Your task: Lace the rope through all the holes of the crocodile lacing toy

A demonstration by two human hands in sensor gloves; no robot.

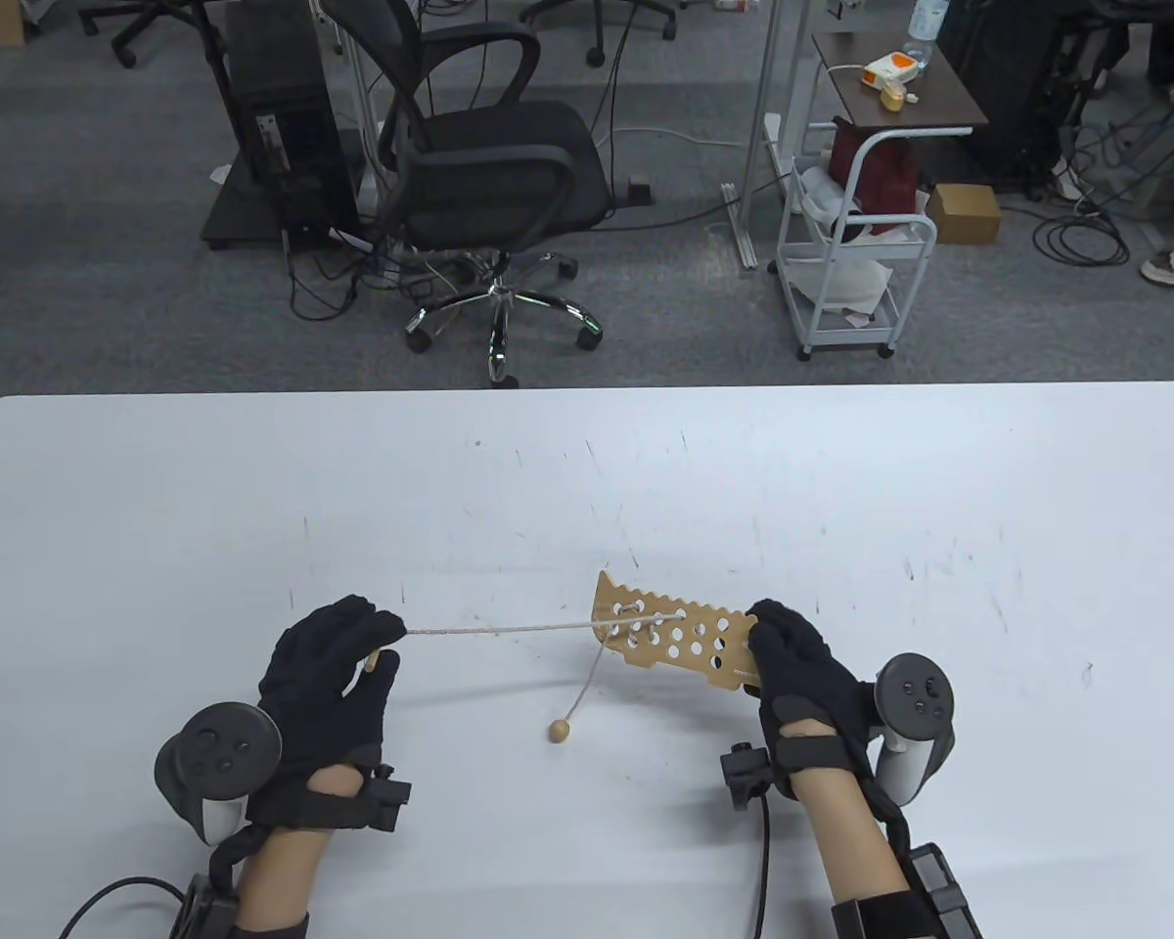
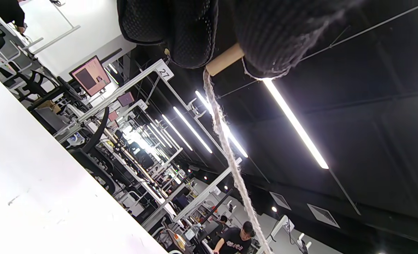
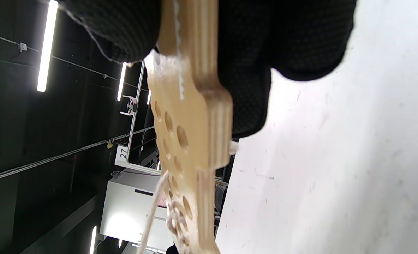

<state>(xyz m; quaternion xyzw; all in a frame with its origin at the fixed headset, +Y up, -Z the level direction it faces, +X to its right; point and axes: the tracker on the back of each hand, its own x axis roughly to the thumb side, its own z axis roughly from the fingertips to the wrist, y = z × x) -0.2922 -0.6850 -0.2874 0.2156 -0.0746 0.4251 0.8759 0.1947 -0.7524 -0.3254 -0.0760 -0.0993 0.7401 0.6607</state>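
Nearest the table's [image 1: 157,509] front edge, the left hand [image 1: 328,685] pinches the wooden needle [image 1: 373,662] at the rope's [image 1: 499,631] end, fingers curled tight round it. To the right of that hand the rope runs taut and level into the crocodile board [image 1: 670,636]. The right hand [image 1: 802,680] grips the board's right end, holding it tilted above the table. Below the board's left end a loose tail dangles down to a wooden bead [image 1: 559,730]. Beyond the table, an office chair [image 1: 489,166] and a white cart [image 1: 846,245].
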